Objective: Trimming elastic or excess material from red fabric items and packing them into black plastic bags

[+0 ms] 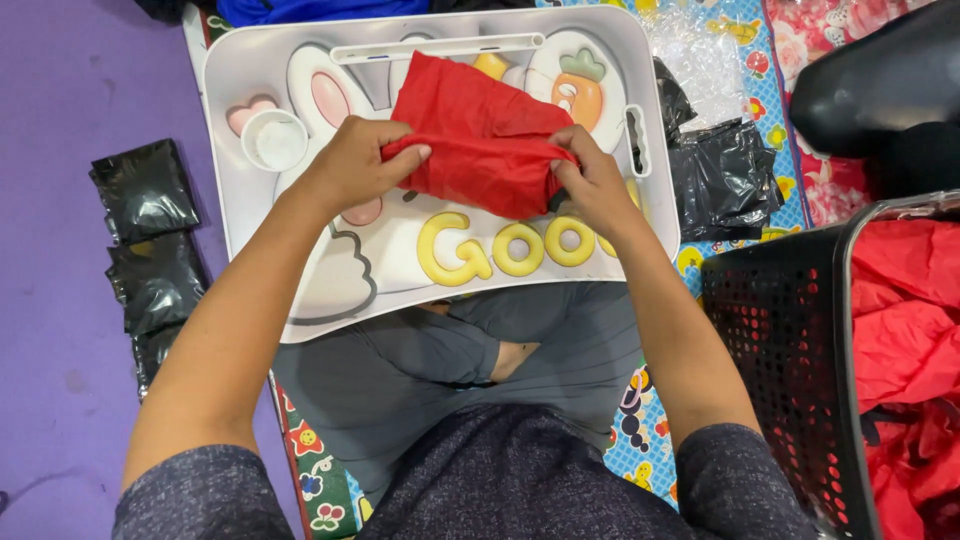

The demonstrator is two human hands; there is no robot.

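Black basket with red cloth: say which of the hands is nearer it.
Right. The right hand grips the red cloth on the tray's basket side; the left hand grips its far end.

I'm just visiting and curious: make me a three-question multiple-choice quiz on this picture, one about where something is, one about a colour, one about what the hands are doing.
1. Where is the black basket?
A. On the tray
B. On the floor to the person's right
C. On the purple mat to the left

2. What colour is the cloth that the hands hold?
A. Red
B. Blue
C. Yellow

3. How do the hands stand?
A. Both rest open in the lap
B. Only one touches the cloth
C. Both grip the cloth, one at each side

Answers:
1 B: the basket stands at the right, beside the person's right arm, with red fabric inside.
2 A: the cloth over the white lap tray is plainly red.
3 C: the left hand and the right hand each pinch a side of it.
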